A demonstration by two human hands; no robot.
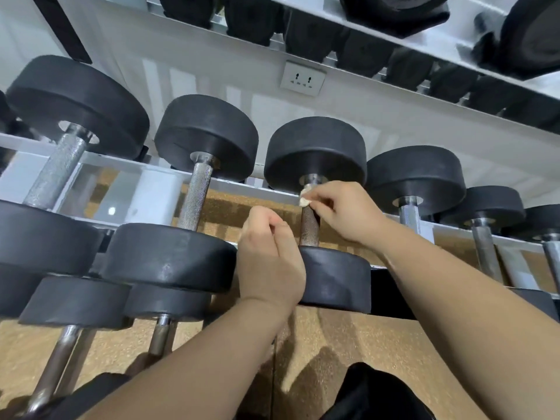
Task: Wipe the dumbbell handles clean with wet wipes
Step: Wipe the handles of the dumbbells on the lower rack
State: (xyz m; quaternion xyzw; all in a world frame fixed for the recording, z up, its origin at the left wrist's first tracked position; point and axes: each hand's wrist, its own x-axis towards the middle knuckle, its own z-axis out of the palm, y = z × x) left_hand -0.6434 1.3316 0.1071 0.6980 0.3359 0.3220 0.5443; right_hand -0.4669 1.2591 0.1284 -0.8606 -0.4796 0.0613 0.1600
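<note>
Now the right hand (342, 210) pinches a limp wet wipe (304, 197) on the stiff, likely grippy knurled dumbbell handle (309, 227); the left hand (269, 256) curls empty.

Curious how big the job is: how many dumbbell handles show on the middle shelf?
6, left to right: first handle, second, third with the wipe, fourth, fifth, sixth at the right edge. Others may be hidden.

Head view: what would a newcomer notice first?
The right hand at centre, pinching a small wipe against the top of a dumbbell handle. The left hand sits curled just below it, beside the front weight. Around them, black dumbbells line a white rack.
</note>
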